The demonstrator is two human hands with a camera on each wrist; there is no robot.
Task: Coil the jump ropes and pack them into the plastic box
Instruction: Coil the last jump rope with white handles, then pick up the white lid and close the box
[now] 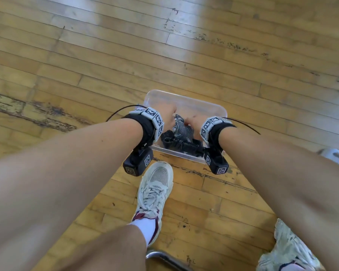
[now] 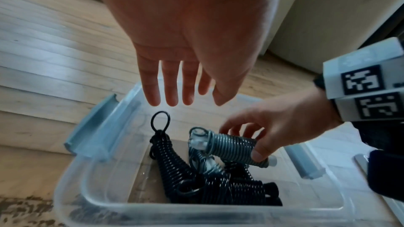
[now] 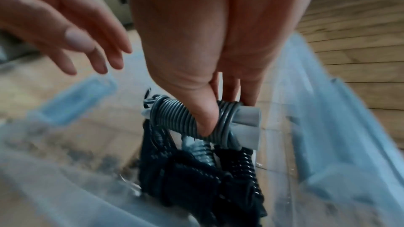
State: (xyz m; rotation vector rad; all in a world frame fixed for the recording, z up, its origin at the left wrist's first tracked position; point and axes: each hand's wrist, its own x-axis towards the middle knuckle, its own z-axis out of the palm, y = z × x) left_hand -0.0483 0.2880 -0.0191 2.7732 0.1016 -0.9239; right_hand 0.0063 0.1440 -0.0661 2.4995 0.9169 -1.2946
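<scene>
Bright daylight, floor [image 1: 184, 26] glare; right wrist view motion-blurred, edges warped

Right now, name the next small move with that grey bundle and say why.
Probably lower and release it: the right hand pinches the grey coiled rope just above the black coiled ropes already in the plastic box; the left hand hovers open.
</scene>
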